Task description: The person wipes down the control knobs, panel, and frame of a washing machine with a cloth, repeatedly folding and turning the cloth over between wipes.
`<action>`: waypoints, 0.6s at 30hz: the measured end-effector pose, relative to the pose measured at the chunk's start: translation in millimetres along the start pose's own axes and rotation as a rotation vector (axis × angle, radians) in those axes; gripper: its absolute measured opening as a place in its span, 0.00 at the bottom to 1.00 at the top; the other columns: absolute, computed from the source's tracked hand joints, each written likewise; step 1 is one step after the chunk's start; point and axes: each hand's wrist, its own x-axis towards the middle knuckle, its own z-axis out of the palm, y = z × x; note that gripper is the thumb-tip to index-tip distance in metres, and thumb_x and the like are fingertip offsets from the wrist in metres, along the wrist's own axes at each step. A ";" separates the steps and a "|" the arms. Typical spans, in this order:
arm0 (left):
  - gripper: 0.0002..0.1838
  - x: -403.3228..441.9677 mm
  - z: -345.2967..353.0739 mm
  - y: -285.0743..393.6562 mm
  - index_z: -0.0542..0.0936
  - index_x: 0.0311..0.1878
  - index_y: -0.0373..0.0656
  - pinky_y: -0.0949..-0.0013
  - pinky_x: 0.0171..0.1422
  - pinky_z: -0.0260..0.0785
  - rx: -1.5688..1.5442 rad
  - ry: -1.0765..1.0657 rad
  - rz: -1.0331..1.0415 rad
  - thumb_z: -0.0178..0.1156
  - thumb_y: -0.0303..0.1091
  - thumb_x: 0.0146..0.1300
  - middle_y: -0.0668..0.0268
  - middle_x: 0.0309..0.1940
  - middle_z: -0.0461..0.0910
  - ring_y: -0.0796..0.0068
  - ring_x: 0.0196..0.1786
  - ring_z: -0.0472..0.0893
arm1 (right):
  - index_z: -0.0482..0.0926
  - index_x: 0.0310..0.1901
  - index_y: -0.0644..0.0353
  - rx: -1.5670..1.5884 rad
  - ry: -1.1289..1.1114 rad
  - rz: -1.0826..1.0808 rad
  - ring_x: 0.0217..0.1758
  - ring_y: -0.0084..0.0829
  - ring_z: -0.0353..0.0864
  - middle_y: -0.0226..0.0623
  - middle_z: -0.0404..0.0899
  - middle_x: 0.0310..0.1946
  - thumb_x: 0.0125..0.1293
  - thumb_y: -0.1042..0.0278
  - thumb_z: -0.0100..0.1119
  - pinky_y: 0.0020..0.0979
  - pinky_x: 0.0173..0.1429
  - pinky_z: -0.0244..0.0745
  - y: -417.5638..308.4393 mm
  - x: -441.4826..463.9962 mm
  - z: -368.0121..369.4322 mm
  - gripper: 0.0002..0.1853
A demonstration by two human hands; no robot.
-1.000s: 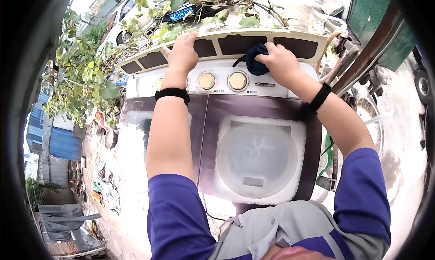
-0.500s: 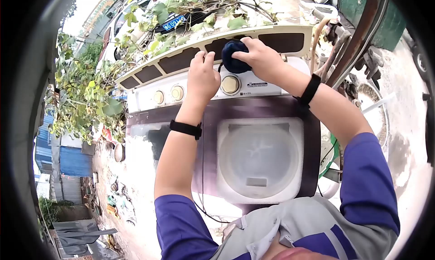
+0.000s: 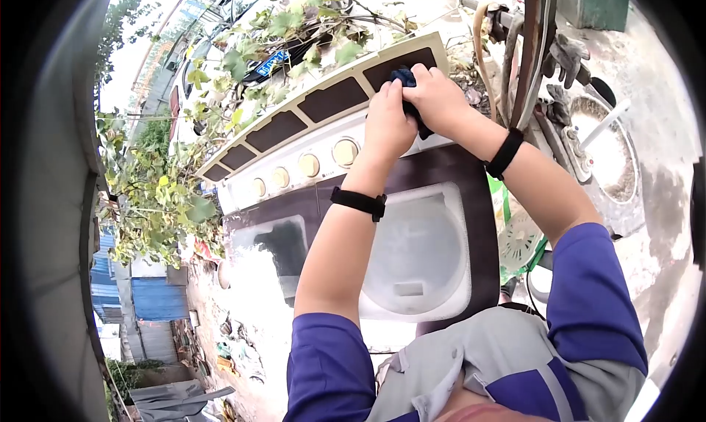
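Note:
Over the far right end of a twin-tub washing machine [image 3: 482,275], both of my hands meet around a dark blue cloth [image 3: 404,76]. My left hand [image 3: 390,120] has its fingers closed at the cloth's near side. My right hand [image 3: 437,102] grips it from the right, and a dark part of the cloth hangs below between the hands. Much of the cloth is hidden by my fingers. Just behind it stands a cream back panel [image 3: 362,78] with brown insets. Several cream knobs, one of them the large knob [image 3: 345,152], line the white control strip.
A translucent tub lid [image 3: 415,245] lies on the machine's right half. Vine leaves [image 3: 165,201] crowd the left and far side. At right are a brown post [image 3: 533,62], grey gloves [image 3: 568,58], a round basin [image 3: 607,154] and a green-edged basket [image 3: 521,242].
My left hand has moved right to join my right hand at the cloth, now at the panel's right end. The view has shifted, and the machine appears more tilted.

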 end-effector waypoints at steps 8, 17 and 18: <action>0.18 29.7 61.2 71.9 0.76 0.46 0.37 0.51 0.56 0.67 -0.072 -0.195 -0.007 0.57 0.18 0.48 0.50 0.45 0.77 0.42 0.49 0.73 | 0.80 0.48 0.50 0.032 -0.100 0.359 0.46 0.52 0.77 0.50 0.72 0.44 0.53 0.77 0.59 0.46 0.48 0.77 54.1 -66.9 -43.7 0.19; 0.28 27.2 1.6 63.1 0.71 0.60 0.35 0.55 0.56 0.68 0.239 0.088 0.003 0.58 0.20 0.51 0.49 0.44 0.71 0.48 0.47 0.71 | 0.77 0.57 0.47 0.298 0.206 0.035 0.54 0.52 0.74 0.48 0.70 0.53 0.54 0.75 0.62 0.45 0.56 0.73 32.2 -35.6 -29.1 0.26; 0.30 21.2 -2.7 52.6 0.71 0.63 0.36 0.55 0.55 0.68 0.286 0.054 -0.074 0.58 0.21 0.52 0.50 0.43 0.72 0.48 0.47 0.71 | 0.77 0.57 0.46 0.319 0.195 -0.009 0.56 0.50 0.73 0.47 0.70 0.54 0.55 0.73 0.62 0.46 0.57 0.73 26.3 -32.0 -14.9 0.25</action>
